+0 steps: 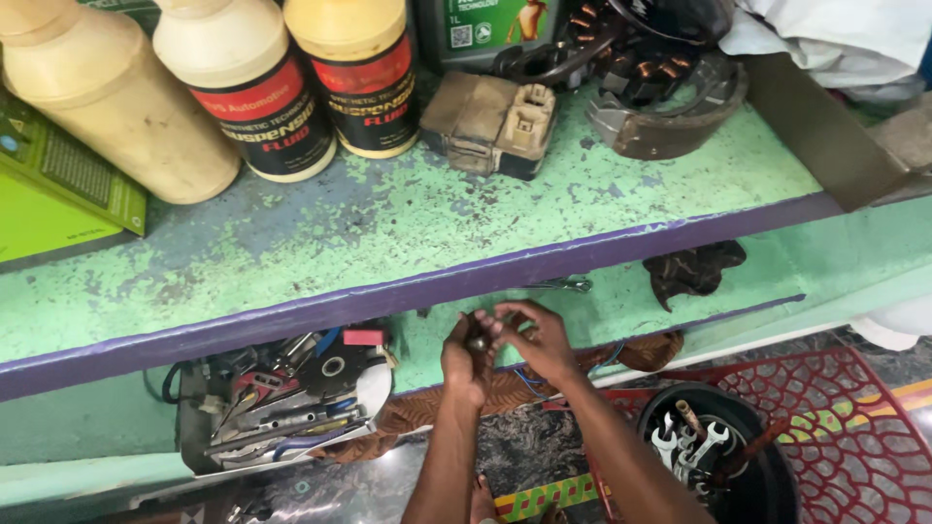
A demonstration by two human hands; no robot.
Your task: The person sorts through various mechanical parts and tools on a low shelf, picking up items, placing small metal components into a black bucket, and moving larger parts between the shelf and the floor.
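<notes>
A broad green shelf with worn paint and a purple front edge fills the far half of the view. On it, far left, stand three cream plastic bottles, two with red and black labels, beside a green box at the left edge. Further right on the shelf sit a grimy tan electrical block, a copper-wound stator coil and a curved brake shoe. White cloth is bunched at the far right corner.

Below the shelf runs a lower green ledge, with a dark rag on it and a small spanner tucked under the purple edge. Down near left, an open tray of tools is crammed with spanners, pliers and discs. Near right, a red plastic stool, and against it a black round tub with spanners standing in it.

Now the middle: both forearms come up from the near edge. The left hand is curled snugly around a small dark round part, holding it just in front of the lower ledge. The right hand meets it from the right, fingertips pinched narrow on the top of that same part. Exactly what the part is, too small to tell.
</notes>
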